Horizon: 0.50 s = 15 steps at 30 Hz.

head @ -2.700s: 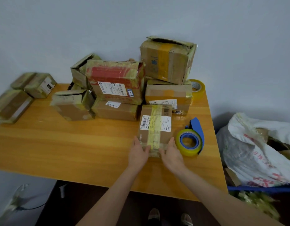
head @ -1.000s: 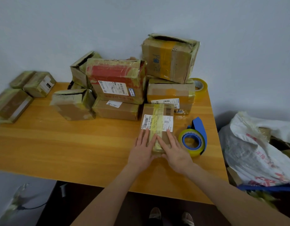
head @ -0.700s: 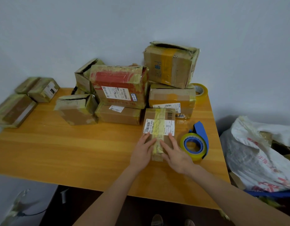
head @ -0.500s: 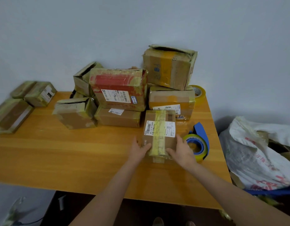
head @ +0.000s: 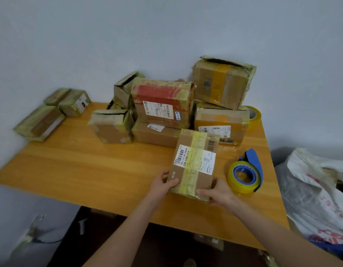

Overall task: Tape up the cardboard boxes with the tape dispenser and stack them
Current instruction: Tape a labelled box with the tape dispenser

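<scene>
A small flat cardboard box (head: 193, 162) with a white shipping label and a yellowish tape strip down its middle is tilted up off the wooden table (head: 89, 166). My left hand (head: 163, 186) grips its near left corner, thumb on top. My right hand (head: 218, 192) grips its near right corner. The blue tape dispenser (head: 245, 176) with a yellow-edged roll lies on the table just right of the box, untouched.
A pile of taped boxes (head: 163, 105) stands at the back, the tallest stack (head: 222, 83) at the back right beside a spare tape roll (head: 253, 114). Three small boxes (head: 51, 112) lie at the far left. A white bag (head: 317, 193) sits right of the table.
My hands went from pressing flat on the box's tape to gripping its near corners, and the box has lifted and tilted. The dispenser has stayed in place.
</scene>
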{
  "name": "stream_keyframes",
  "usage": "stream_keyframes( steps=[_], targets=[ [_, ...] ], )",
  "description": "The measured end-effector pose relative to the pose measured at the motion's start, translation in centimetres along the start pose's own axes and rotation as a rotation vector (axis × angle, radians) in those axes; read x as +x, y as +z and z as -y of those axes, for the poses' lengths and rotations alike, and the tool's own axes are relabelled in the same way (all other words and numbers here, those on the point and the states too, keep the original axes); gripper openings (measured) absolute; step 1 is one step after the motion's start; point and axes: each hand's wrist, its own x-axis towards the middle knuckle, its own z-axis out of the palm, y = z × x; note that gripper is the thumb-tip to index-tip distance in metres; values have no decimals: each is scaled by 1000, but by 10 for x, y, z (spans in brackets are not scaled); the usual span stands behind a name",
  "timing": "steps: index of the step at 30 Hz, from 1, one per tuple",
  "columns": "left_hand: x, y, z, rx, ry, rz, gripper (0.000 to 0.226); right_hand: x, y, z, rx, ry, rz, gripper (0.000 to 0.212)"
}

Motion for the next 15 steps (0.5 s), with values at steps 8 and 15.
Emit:
stream_keyframes(
  steps=[8, 15],
  targets=[
    [-46, -57, -19, 79, 102, -218, 17, -25, 61, 12, -56, -89, 125, 65],
    [-49, -102, -8, 66, 33, -258, 14, -25, 95, 22, -43, -39, 201, 65]
  ],
)
